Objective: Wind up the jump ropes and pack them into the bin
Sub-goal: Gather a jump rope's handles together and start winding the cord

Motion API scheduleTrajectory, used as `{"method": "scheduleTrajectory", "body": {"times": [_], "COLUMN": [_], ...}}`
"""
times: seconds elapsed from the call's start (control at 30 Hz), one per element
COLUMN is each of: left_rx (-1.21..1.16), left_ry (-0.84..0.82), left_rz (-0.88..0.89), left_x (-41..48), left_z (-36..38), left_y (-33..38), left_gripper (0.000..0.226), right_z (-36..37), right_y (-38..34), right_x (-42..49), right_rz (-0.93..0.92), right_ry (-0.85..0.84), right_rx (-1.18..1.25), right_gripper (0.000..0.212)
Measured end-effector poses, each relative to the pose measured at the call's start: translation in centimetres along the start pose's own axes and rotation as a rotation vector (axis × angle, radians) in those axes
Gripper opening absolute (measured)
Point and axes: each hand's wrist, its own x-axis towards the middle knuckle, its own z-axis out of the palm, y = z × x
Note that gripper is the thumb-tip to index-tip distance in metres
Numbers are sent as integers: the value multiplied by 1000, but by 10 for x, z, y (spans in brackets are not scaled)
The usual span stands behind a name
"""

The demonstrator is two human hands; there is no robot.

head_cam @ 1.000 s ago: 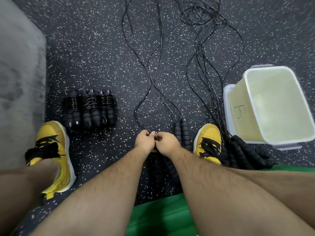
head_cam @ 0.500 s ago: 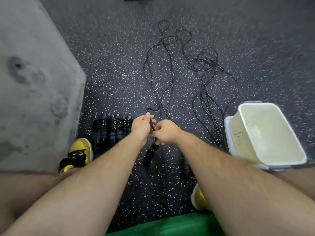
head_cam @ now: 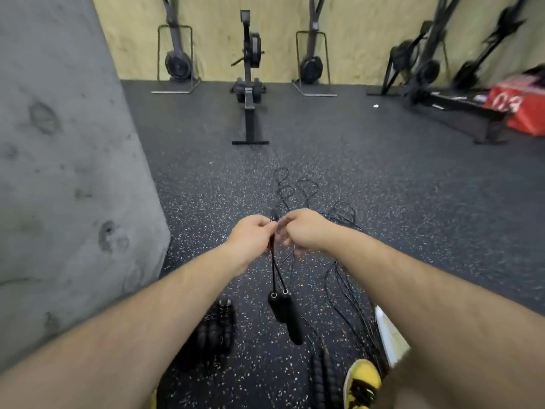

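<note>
Pinching rope [head_cam: 273,262] w/ both hands — handles [head_cam: 284,314] dangling below.

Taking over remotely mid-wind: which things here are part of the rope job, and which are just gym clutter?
Job:
- left hand and right hand, both gripping the cord
- dangling handles
- wound ropes
- loose ropes
- bin, only an edge visible

Lying about:
- rowing machine
- red box
- concrete pillar

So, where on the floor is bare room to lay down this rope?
Bare floor lies between the concrete block and the loose ropes. Crowded: tangled ropes beside the bin; wound ropes below the left forearm.
</note>
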Motion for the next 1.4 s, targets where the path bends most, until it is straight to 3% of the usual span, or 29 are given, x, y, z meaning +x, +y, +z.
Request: {"method": "scheduleTrajectory", "body": {"times": [0.13,0.23,0.37,0.43,0.57,0.77,0.9,0.97,1.17,1.4], "left_rx": [18,-23,-19,-10,173,70,28,6,23,163], "left_ry": [-11,-21,-2,-20,-6,132,164,160,119,39], "left_rz": [80,96,154,170,226,317,324,341,382,364], "left_x": [-12,-15,-12,-11,-4,0,0,-2,-9,-23], "left_z": [-14,-26,-43,-52,-61,-67,-68,-69,-73,-71], "left_y": [19,22,31,32,26,45,52,55,54,42], "left_gripper": [14,9,9,11,9,8,11,11,14,22], "right_z": [4,8,16,16,12,10,15,13,5,-1], "right_y": [-27,-44,-53,-56,-60,-64,-57,-55,-55,-62], "right_x": [-3,2,5,3,0,0,-7,-10,-14,-13], "right_rz": [28,52,-102,-173,-239,-248,-224,-267,-341,-408], "right_ry": [73,158,214,248,299,289,209,200,240,272], "right_rx": [86,325,492,551,495,376,103,105,81,246], "right_gripper": [21,21,7,11,15,28,11,4,16,11]}}
